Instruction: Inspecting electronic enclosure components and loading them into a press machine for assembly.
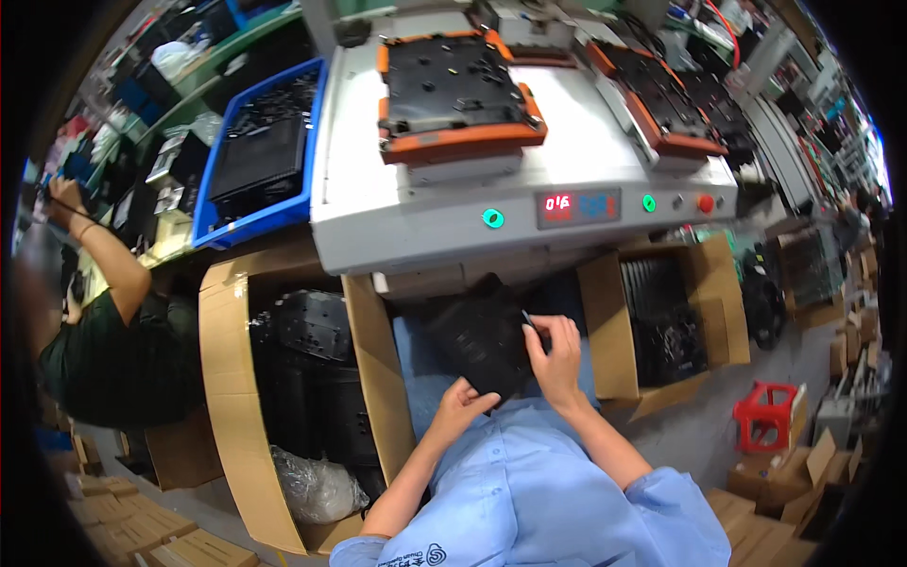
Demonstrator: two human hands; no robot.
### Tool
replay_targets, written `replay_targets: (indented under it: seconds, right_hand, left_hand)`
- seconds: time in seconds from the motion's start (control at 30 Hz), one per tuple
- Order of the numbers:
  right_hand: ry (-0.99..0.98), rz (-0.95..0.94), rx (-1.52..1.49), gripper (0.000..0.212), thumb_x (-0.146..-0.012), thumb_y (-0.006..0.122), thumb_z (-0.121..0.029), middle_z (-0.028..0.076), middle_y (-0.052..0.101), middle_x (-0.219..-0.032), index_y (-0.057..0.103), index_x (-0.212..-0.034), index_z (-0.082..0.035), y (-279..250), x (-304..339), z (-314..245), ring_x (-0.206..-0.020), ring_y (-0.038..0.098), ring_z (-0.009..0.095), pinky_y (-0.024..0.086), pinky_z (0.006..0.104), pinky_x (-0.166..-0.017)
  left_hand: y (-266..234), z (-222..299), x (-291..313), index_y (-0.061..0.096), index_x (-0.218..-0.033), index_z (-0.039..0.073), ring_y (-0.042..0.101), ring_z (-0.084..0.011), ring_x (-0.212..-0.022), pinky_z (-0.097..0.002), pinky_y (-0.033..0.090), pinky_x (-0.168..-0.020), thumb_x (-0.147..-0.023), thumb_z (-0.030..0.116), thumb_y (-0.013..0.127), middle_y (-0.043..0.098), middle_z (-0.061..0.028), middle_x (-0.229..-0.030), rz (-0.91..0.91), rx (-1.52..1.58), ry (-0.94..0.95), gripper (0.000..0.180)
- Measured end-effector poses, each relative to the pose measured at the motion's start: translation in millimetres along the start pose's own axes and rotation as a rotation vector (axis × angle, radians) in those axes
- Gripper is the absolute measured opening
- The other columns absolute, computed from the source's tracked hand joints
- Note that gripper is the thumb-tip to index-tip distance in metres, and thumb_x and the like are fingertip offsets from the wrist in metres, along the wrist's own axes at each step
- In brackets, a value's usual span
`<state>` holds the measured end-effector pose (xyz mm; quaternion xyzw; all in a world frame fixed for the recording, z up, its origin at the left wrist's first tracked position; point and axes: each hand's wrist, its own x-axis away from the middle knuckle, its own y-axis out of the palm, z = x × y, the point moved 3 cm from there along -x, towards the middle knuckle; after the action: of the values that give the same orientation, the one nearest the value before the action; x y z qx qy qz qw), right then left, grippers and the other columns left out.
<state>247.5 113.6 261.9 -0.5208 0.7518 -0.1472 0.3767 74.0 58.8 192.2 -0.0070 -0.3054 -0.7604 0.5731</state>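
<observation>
Over my lap lies a black plastic panel [480,342], tilted, with rows of slots near its middle. My left hand [461,404] pinches its lower corner between thumb and fingers. At the panel's right edge my right hand [556,352] is closed, with a thin, light-tipped tool [528,319] between thumb and forefinger; its exact kind is too small to tell. Ahead is a white machine [416,222] carrying an orange-edged fixture [463,144] with a black part on top. A second orange fixture [682,144] stands to its right.
An open carton [227,378] on my left holds black parts and a plastic-wrapped bundle [316,487]. Another carton [605,326] on my right contains stacked black panels. A blue tray [316,142] of black parts, a red stool [765,413] and a co-worker's arm [118,260] are around.
</observation>
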Motion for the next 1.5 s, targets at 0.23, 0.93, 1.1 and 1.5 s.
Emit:
replay_targets:
  seconds: [0.23,0.93,1.1,1.5]
  right_hand:
    - [0.049,-0.017,0.003,0.009,-0.086,0.064,-0.004,0.011,0.055,-0.085,0.059,-0.092,0.001,-4.3,13.1,8.4,-0.078,0.052,0.025,0.043,0.0350,-0.073]
    - [0.452,-0.264,-0.737,0.022,-0.090,0.063,-0.011,-0.004,0.058,-0.092,0.061,-0.110,0.000,5.5,20.8,40.2,-0.081,0.050,0.004,0.041,0.0193,-0.073]
    - [0.455,-0.444,-0.981,0.029,-0.093,0.059,-0.015,0.006,0.064,-0.104,0.059,-0.118,0.002,8.2,19.1,33.9,-0.082,0.055,0.008,0.045,0.0214,-0.073]
    - [-0.143,-0.418,0.109,0.011,-0.082,0.062,-0.010,0.010,0.064,-0.088,0.069,-0.090,-0.008,23.6,94.7,161.8,-0.088,0.056,0.030,0.043,0.0403,-0.078]
  left_hand:
    - [-4.4,-37.7,-11.8,0.052,-0.114,0.001,0.059,-0.0089,-0.088,-0.0236,0.049,-0.074,-0.089,0.009,0.066,0.063,-0.0038,-0.101,-0.171,-0.018,0.016,0.030]
    - [-8.7,8.5,7.2,0.054,-0.110,0.006,0.052,-0.0056,-0.084,-0.0218,0.043,-0.073,-0.091,0.023,0.064,0.058,0.0035,-0.102,-0.251,-0.107,-0.037,0.027]
    - [-40.2,50.1,43.3,0.058,-0.098,0.003,0.054,-0.0084,-0.086,-0.0222,0.044,-0.075,-0.089,0.021,0.067,0.059,0.0015,-0.095,-0.064,-0.164,0.114,0.023]
    - [-107.7,236.1,39.2,0.055,-0.117,0.004,0.058,-0.0103,-0.093,-0.0260,0.045,-0.078,-0.091,0.011,0.059,0.062,-0.0013,-0.108,0.498,0.099,0.769,0.028]
